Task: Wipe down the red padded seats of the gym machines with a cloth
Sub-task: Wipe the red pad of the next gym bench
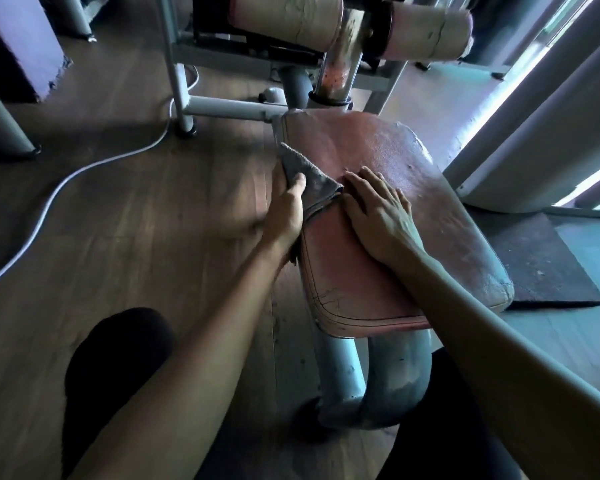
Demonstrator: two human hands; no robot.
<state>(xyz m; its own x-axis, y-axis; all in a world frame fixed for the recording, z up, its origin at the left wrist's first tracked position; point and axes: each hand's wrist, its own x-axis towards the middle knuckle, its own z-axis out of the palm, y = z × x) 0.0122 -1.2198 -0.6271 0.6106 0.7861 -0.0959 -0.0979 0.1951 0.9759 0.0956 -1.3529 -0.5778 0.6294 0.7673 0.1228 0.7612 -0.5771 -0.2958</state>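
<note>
Presently, items by size, each with its hazard.

1. Wooden floor (pixel 136 220), under and left of both hands. No hazard of its own.
2. Red padded seat (pixel 378 150), the task's thing, directly beneath the hands. The cover looks worn and scuffed, most of all along the edge to the right of the right hand. Hard rubbing there could likely lift or tear the cracked skin.
3. Two roller pads (pixel 284 19), beyond the fingertips at the machine's far end, their covering cracked. A long forward stroke could knock knuckles on the post below them.
4. Black mat (pixel 541 268), on the floor well to the right of the right hand. Its raised edge could trip a person who steps round that way.
5. White cable (pixel 59 188), trailing over the floor well left of the left hand (the likeliest thing to catch a foot).
6. Right hand (pixel 378 216): flat, fingers straight and spread, pressing on the seat just beside the cloth. It holds nothing.
7. Left hand (pixel 286 206): grips the cloth at the seat's left edge, thumb on top.
8. Grey cloth (pixel 312 178): bunched, partly hanging over the edge. It covers little, so patches may be missed, or it may slip to the floor.

Containers: none in view, so no contents to list.
</note>
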